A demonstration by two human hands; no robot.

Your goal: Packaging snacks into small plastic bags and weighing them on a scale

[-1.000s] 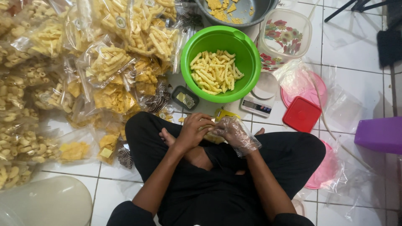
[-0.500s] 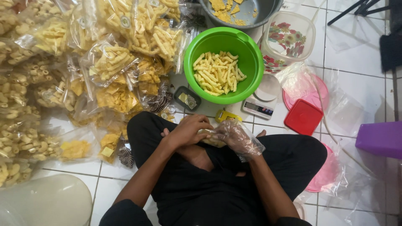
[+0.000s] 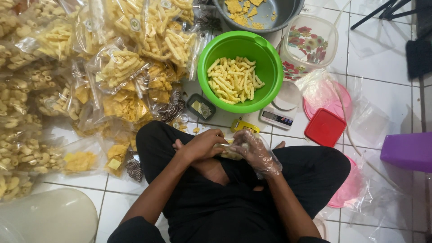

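Observation:
I sit cross-legged in black clothes on a white tiled floor. My left hand (image 3: 201,145) and my right hand (image 3: 253,150), which wears a clear plastic glove, meet over my lap. Both are closed on a small clear bag of yellow stick snacks (image 3: 228,151), mostly hidden between them. Just beyond my hands stands a green bowl (image 3: 265,58) with yellow stick snacks (image 3: 233,80) in it. A small yellow tool (image 3: 244,125) lies on the floor between the bowl and my hands.
Several filled snack bags (image 3: 112,67) are heaped at the left. A grey metal bowl (image 3: 288,15) with chips stands behind the green one. A small kitchen scale (image 3: 280,112), a flowered plastic tub (image 3: 310,42), a red lid (image 3: 325,127), pink lids and a purple stool (image 3: 407,150) lie at right.
My hands stay together on the small bag over my lap, with only slight finger movement. The camera view has shifted a little.

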